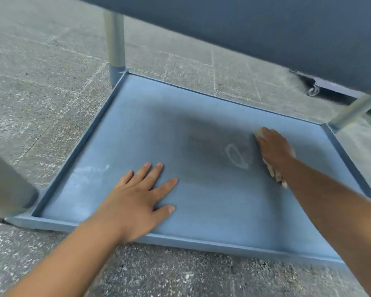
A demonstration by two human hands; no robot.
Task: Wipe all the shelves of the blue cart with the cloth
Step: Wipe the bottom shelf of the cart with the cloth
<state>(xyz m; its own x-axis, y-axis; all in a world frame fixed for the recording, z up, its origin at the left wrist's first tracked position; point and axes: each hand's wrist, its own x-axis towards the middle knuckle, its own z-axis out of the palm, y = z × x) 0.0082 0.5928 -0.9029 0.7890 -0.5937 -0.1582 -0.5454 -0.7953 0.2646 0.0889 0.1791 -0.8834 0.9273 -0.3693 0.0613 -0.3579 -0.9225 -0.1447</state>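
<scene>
The blue cart's bottom shelf [137, 125] fills the middle of the view, a flat tray with a raised rim. It has a dark smudge and a whitish ring mark [236, 156] near its centre. My right hand [274, 150] presses a pale cloth [273, 170] flat on the shelf at the right, just right of the ring; the cloth shows only at the fingertips and under the wrist. My left hand [137, 198] rests flat with fingers spread on the shelf's near left part. The underside of the shelf above [266, 24] hangs over the top of the view.
Grey metal posts stand at the far left corner [115, 39], the far right corner [351, 113] and the near left corner [7, 183]. Speckled grey floor [41, 71] surrounds the cart. A castor wheel [313, 91] of another object shows behind at the right.
</scene>
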